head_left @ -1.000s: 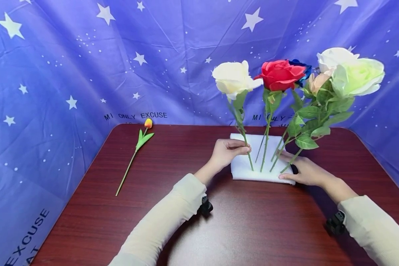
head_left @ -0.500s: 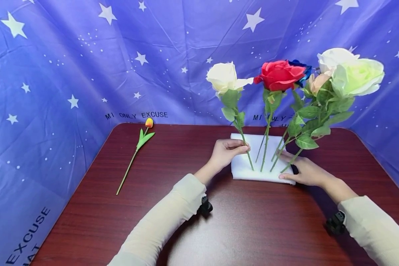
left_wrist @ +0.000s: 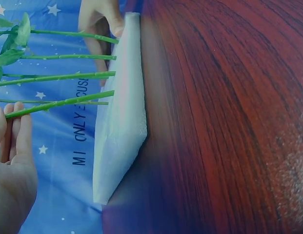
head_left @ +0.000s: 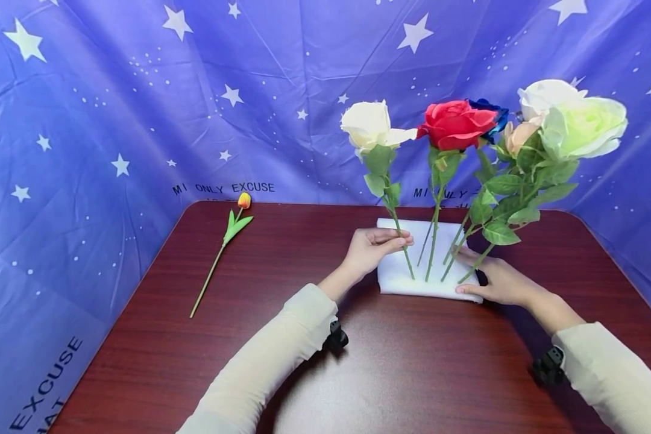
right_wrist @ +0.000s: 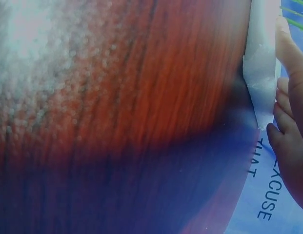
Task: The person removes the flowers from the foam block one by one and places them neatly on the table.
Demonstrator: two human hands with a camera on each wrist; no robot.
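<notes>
My left hand [head_left: 373, 247] holds the stem of a cream artificial rose [head_left: 367, 125] between thumb and fingers. The stem's lower end stands in a white foam block [head_left: 398, 283], leaning a little left. In the left wrist view, the fingers [left_wrist: 23, 139] lie along the green stem [left_wrist: 63, 101]. My right hand [head_left: 501, 280] rests on the block's right end, thumb and fingers spread and pressing on its top. Also standing in the foam are a red rose [head_left: 457, 125], a blue rose [head_left: 498, 117], a white rose [head_left: 548, 96], a peach rose [head_left: 519, 138] and a pale green rose [head_left: 586, 126].
An orange-yellow tulip [head_left: 213, 274] with green leaves lies on the left of the dark red wooden table [head_left: 412, 374]. A blue star-patterned cloth [head_left: 304, 72] hangs behind and beside the table. The right-hand roses lean outward above the right hand.
The cream rose's head has turned and swung left, then shifted slightly back to the right. The left fingers have moved a little along with it. The right hand stays on the block.
</notes>
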